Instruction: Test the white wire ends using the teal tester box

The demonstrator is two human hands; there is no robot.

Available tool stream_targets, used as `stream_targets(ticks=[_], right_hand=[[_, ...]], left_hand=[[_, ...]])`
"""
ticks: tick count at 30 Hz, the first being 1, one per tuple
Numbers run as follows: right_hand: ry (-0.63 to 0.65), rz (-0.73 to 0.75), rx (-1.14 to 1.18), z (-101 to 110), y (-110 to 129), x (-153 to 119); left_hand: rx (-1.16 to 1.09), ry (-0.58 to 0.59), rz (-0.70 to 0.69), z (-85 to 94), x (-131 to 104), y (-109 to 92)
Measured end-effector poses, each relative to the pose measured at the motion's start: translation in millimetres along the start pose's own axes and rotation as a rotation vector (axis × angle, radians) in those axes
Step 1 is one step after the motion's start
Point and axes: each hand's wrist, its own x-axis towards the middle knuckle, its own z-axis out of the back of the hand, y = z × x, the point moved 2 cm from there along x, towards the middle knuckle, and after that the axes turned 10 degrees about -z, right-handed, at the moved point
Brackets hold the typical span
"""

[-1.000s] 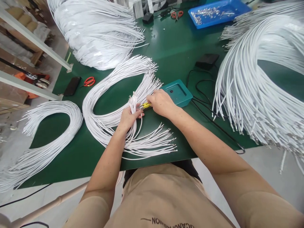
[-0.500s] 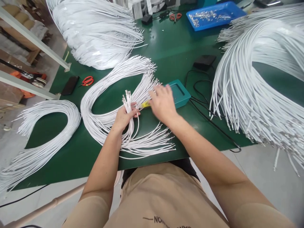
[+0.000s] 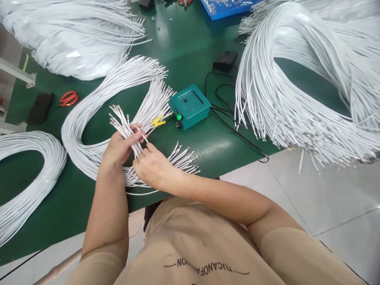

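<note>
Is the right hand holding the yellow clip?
No, the right hand pinches a white wire, and the yellow clip sits apart from it.

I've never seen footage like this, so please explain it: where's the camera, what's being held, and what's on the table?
There's no robot here: a person in a tan shirt works bare-handed, and every picture comes from one camera worn on the head, looking forward and down. The left hand grips a small bundle of thin white cables; the right hand appears to pinch one thin white cable beside it. On the dark green tabletop lie larger curved white cable bundles, a teal rectangular box with a green button, a yellow clip, red-handled scissors and, partly out of view, a blue tray.
</note>
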Motion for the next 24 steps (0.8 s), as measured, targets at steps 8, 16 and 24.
stream_targets(ticks=[8,16,24], right_hand=[[0.305,-0.132,0.187,-3.1,8.6,-10.4],[0.111,-0.592,0.461,29.8,-50.4,22.4],[-0.071,-0.569,0.474,23.1,-26.8,45.7]], left_hand=[[0.042,-0.096,-0.014,9.0,1.5,2.7],[0.001,-0.071,-0.021,2.6,-3.6,1.4],[0.147,0.010,-0.062,29.7,-4.9,3.5]])
